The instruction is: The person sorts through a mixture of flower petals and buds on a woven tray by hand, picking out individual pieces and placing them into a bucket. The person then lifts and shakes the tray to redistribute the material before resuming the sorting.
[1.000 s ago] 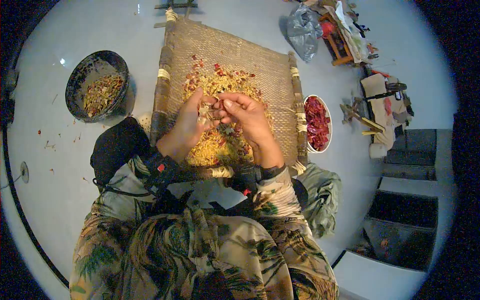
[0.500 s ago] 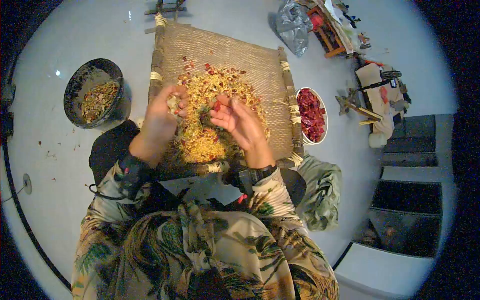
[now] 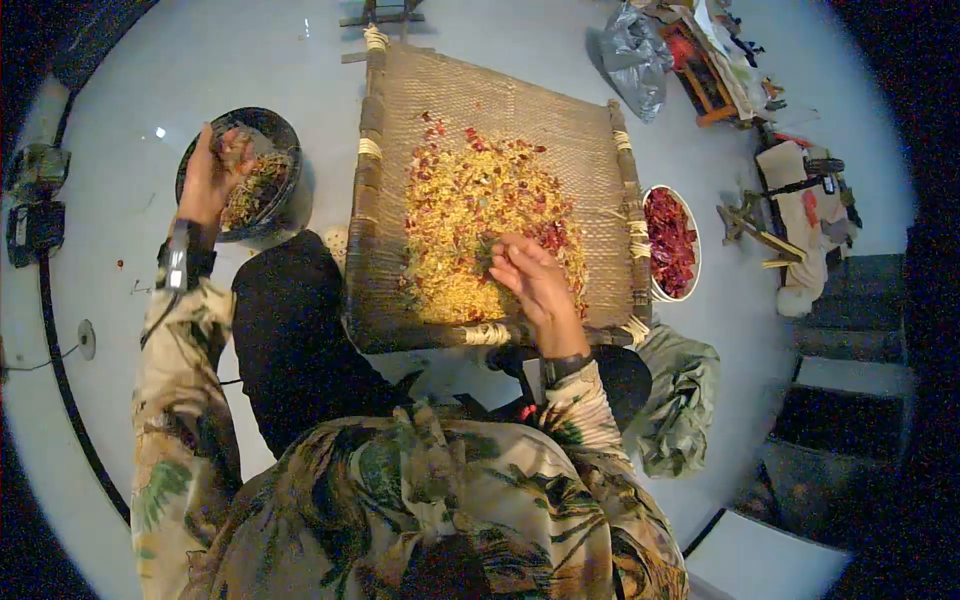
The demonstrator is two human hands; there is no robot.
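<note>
My left hand (image 3: 220,168) is over a dark bucket (image 3: 297,190), its fingers apart and pointing down toward the brownish stalks and scraps (image 3: 258,195) inside. No object shows clearly in it. My right hand (image 3: 535,278) hovers above yellow chilli seeds (image 3: 455,225) mixed with red flakes. Its fingers are curled together, and whatever lies between them is too small to make out. The seeds are spread over a woven mesh (image 3: 480,95) stretched on a wooden frame (image 3: 367,205).
A white tub (image 3: 697,250) of dried red chillies (image 3: 668,240) stands right of the frame. A crumpled green sack (image 3: 680,400) lies below it. Farther off are a grey plastic bag (image 3: 637,65) and a wooden stand (image 3: 755,235). Dark steps (image 3: 850,300) rise at the far right.
My left hand has moved left from above the seeds to the bucket and has opened. My right hand's fingers have curled in over the seeds. The view has shifted left.
</note>
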